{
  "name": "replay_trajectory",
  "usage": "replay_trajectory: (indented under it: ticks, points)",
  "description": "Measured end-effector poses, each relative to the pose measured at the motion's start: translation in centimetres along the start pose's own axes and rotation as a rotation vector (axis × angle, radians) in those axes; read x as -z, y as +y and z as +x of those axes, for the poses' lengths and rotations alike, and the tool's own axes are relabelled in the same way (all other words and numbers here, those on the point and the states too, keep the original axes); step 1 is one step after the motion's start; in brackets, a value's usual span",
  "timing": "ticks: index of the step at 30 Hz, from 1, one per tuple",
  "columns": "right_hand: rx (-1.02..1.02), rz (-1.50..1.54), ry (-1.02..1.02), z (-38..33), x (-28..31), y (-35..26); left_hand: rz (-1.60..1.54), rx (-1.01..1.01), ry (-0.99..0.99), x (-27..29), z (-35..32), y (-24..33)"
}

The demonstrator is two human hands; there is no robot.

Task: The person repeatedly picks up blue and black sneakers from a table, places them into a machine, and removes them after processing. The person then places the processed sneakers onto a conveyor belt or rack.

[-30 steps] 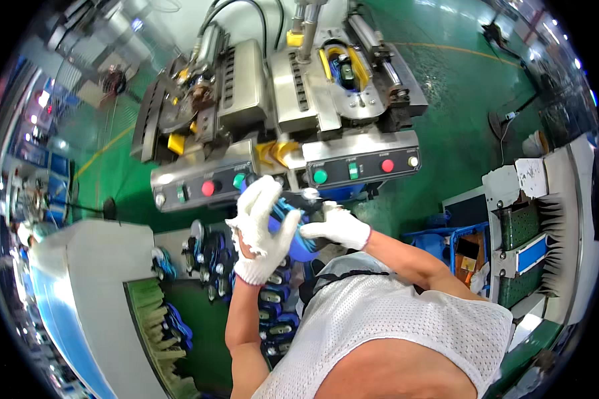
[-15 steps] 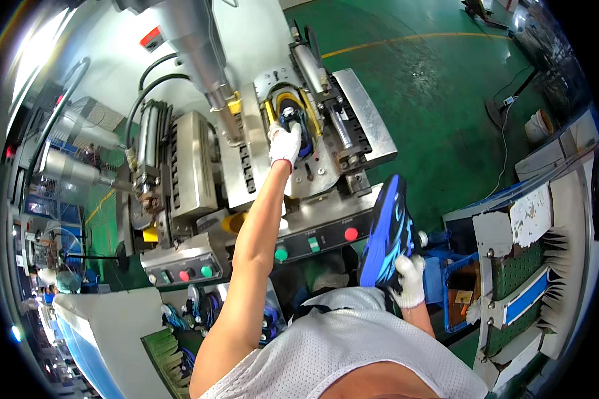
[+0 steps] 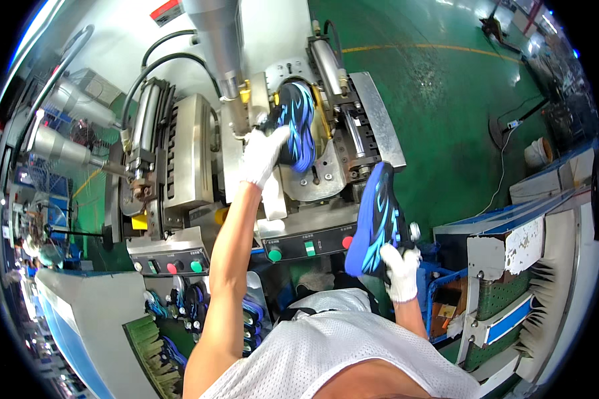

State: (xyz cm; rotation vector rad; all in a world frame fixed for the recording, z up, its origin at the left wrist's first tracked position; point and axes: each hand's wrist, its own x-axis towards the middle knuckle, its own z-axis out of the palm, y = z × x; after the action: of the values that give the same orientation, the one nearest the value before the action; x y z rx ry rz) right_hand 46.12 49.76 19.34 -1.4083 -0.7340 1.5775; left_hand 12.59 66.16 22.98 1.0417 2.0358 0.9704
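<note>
In a white glove, my left hand (image 3: 263, 156) is closed on the near left side of a black and blue shoe (image 3: 299, 126). That shoe is tilted on its side over the metal bed of a press, its blue sole edge facing right. My right hand (image 3: 400, 271), gloved as well, grips a second shoe (image 3: 377, 223) of the same colours. This one hangs in front of the machine's right corner, toe pointing away and blue sole toward the left. Its fingers are partly hidden behind the shoe.
A thick metal cylinder (image 3: 213, 40) stands left of the press bed. The front panel (image 3: 306, 247) carries green and red buttons. Several shoes (image 3: 193, 306) sit low at the left. At the right are a blue crate (image 3: 449, 302) and a rack with bristles (image 3: 539, 312).
My left hand has come back from the bed's far part, and the shoe there is raised, with its patterned side showing. The right-hand shoe has turned and shifted slightly left.
</note>
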Motion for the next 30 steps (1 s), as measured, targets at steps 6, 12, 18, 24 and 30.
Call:
replay_trajectory:
  ticks: [6, 12, 18, 24, 30]
  points:
    - [0.07, -0.093, -0.45, 12.5, -14.3, -7.2, -0.366, -0.161, -0.076, 9.3, -18.2, -10.6]
    - [0.492, -1.34, -0.085, 32.0, -27.4, -3.3, -0.269, 0.286, -0.076, 11.7, -32.8, -18.4]
    - [0.625, -1.546, -0.183, 35.6, -29.9, 2.5, -0.189, 0.689, 0.236, 9.0, -39.9, -25.3]
    - [0.734, -1.256, -0.327, 38.2, -25.9, 0.2, -0.114, 0.757, 0.362, 3.7, -36.1, -34.4]
    - [1.118, -0.959, -0.593, 10.4, -25.4, 6.1, -0.2, 0.761, 0.814, -2.2, -33.3, -41.4]
